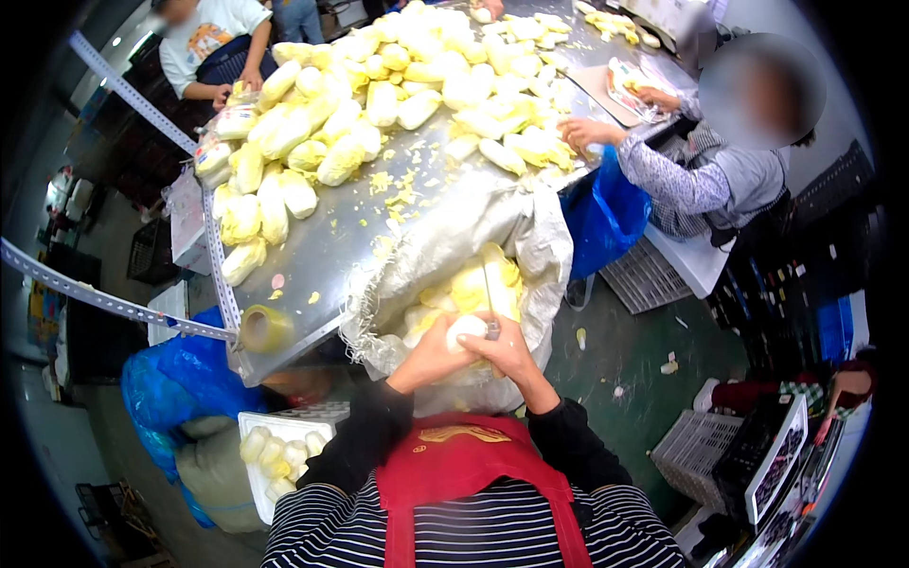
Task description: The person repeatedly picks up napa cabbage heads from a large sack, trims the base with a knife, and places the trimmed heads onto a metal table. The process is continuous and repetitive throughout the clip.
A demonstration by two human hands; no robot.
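Note:
My left hand (433,355) is closed around a napa cabbage (467,332), its pale root end facing up towards me. In my right hand (508,348) is a knife (488,287), its blade pointing away from me over yellow leaves; my right thumb rests on the cabbage. Both hands are over the open mouth of a white woven sack (536,263), which leans on the near edge of the metal table (312,220). More yellow cabbage leaves show inside the sack. Whether the blade touches the cabbage in my hand is unclear.
A large heap of napa cabbages (383,99) covers the table's far side. A tape roll (266,329) sits at its near left corner. One person works at the far left, another at the right beside a blue bag (603,220). A white foam box (259,419) holds cabbages at lower left.

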